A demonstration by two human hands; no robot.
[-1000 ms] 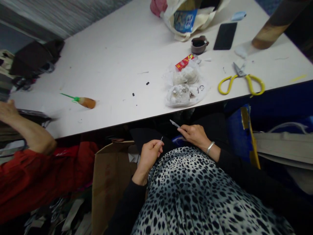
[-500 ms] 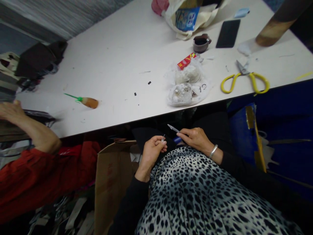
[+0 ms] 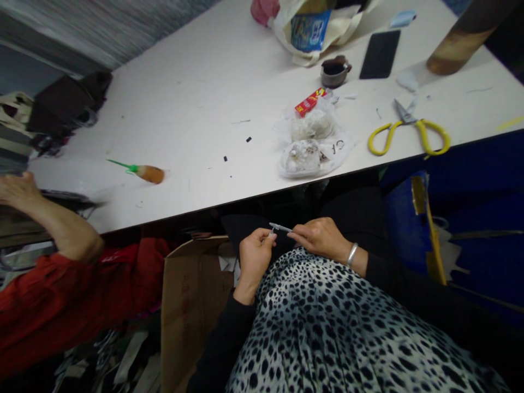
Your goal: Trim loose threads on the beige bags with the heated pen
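Over my lap, just below the table edge, my right hand [image 3: 319,236] grips a slim, grey-white pen-like tool [image 3: 280,227] with a tapered end, pointing left. A bracelet is on that wrist. My left hand [image 3: 256,254] is closed in a pinch around a small, thin, shiny piece; it is too small for me to name. The tool's tip lies at or just above the left fingertips; whether it touches the small piece I cannot tell. On the table in front are clear plastic bags [image 3: 305,157] with whitish contents and a small red box [image 3: 311,102].
Yellow-handled scissors [image 3: 409,128] lie open on the white table [image 3: 196,109]. Beyond them are a black phone [image 3: 380,54], a brown round container [image 3: 334,73] and a cloth bag [image 3: 303,57]. A green-nozzled bottle [image 3: 149,173] lies left. A cardboard box [image 3: 184,316] stands beside a red-sleeved person [image 3: 82,295].
My right hand has moved left, bringing the tool's tip to my left fingertips. The tool now lies flatter. My left hand stays nearly in place, still pinching.
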